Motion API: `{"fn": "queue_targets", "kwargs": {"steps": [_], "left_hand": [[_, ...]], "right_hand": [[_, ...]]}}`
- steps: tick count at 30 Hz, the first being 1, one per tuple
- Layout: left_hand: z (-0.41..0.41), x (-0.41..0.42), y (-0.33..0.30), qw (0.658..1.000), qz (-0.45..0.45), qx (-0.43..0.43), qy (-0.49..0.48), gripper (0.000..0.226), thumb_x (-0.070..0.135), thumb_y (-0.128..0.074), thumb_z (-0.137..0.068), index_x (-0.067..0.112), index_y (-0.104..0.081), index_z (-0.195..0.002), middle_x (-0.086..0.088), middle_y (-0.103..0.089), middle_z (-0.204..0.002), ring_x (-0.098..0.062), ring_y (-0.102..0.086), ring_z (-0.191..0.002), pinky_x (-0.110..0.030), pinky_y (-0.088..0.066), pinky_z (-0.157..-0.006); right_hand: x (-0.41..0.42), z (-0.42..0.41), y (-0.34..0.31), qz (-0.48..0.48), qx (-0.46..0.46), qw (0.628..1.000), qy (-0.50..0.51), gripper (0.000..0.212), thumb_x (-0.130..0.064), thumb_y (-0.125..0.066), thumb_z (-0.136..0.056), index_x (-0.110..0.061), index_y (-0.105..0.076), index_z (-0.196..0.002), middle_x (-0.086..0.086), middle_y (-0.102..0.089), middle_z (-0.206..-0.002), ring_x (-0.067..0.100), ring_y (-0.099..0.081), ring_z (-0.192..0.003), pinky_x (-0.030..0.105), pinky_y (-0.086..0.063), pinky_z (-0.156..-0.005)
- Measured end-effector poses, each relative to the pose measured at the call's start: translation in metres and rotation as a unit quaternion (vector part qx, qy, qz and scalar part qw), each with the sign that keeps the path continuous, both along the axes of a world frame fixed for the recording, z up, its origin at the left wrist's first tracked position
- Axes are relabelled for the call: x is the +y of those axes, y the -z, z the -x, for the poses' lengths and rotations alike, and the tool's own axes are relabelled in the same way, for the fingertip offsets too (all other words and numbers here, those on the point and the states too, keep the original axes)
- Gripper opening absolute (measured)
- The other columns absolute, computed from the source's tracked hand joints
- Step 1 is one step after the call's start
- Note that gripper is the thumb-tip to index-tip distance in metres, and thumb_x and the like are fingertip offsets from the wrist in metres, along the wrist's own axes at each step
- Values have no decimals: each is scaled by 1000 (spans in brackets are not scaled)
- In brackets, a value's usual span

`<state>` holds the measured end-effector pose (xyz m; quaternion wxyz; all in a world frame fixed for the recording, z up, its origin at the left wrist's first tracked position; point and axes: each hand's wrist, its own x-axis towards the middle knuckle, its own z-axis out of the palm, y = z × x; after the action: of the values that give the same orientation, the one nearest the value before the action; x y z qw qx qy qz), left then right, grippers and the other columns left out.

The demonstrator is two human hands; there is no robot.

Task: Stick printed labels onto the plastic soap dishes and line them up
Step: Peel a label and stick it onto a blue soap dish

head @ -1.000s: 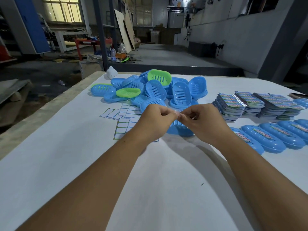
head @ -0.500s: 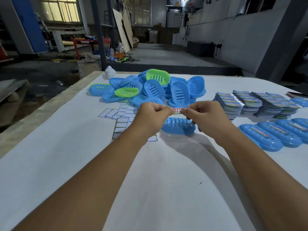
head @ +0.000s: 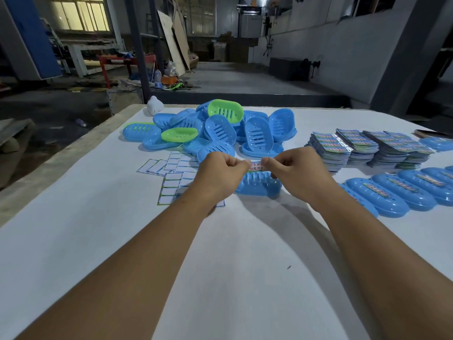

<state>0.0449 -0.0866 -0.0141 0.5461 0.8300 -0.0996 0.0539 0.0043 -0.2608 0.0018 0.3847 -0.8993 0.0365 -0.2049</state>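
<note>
A printed label (head: 256,166) with red and green characters is stretched between my two hands. My left hand (head: 218,171) pinches its left end and my right hand (head: 297,171) pinches its right end. Just below the label a blue soap dish (head: 259,185) lies on the white table (head: 220,266), partly hidden by both hands. A heap of blue and green soap dishes (head: 220,128) sits behind it. A row of labelled blue dishes (head: 397,192) lies at the right.
Stacks of printed label sheets (head: 367,147) stand at the right rear. Peeled white backing papers (head: 174,173) are scattered left of my left hand. A small white object (head: 154,106) sits at the table's far left corner. The table's left edge runs diagonally.
My hands have drawn apart, so more of the label shows between them. The blue dish under them is now more exposed.
</note>
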Motion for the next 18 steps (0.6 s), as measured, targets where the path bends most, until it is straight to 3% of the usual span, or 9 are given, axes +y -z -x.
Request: {"fn": "queue_targets", "kwargs": {"steps": [6, 8, 13, 15, 18], "left_hand": [[-1, 1, 1, 1000, -1, -10, 17, 20, 32, -74, -86, 18, -73, -72, 12, -50, -48, -7, -39, -43, -20, -34, -45], [-1, 1, 1, 1000, -10, -6, 18, 20, 32, -73, -86, 17, -74, -73, 13, -46, -43, -5, -37, -39, -16, -31, -41], [-1, -1, 1, 1000, -18, 5, 19, 20, 31, -74, -85, 16, -75, -72, 13, -46, -39, -4, -36, -34, -13, -30, -37], [-1, 0, 1, 1000, -8, 17, 19, 20, 33, -75, -84, 17, -76, -73, 11, -46, -41, -6, -35, -34, -15, -29, -36], [-2, 0, 1, 999, -15, 29, 16, 23, 38, -75, -83, 16, -77, -75, 9, -48, -42, -8, -37, -35, -16, -31, -40]], "right_hand": [[1, 1, -1, -44, 12, 999, -12, 42, -43, -68, -91, -14, -71, -60, -12, -47, -39, 5, -37, -38, 14, -28, -39], [1, 1, -1, -33, 24, 999, -5, 44, -45, -69, -89, -13, -72, -60, -10, -45, -39, 7, -34, -38, 19, -29, -42], [-1, -2, 4, 25, 33, 999, 27, 43, -44, -71, -85, -1, -73, -77, 23, -59, -69, 13, -35, -55, 30, -32, -55], [-2, -2, 2, -24, 27, 999, 13, 36, -40, -76, -82, -5, -74, -73, 18, -58, -62, 11, -37, -52, 29, -34, -55], [-2, -3, 2, -52, 46, 998, 10, 30, -37, -79, -79, -14, -73, -61, -3, -48, -47, 8, -34, -43, 27, -33, -50]]}}
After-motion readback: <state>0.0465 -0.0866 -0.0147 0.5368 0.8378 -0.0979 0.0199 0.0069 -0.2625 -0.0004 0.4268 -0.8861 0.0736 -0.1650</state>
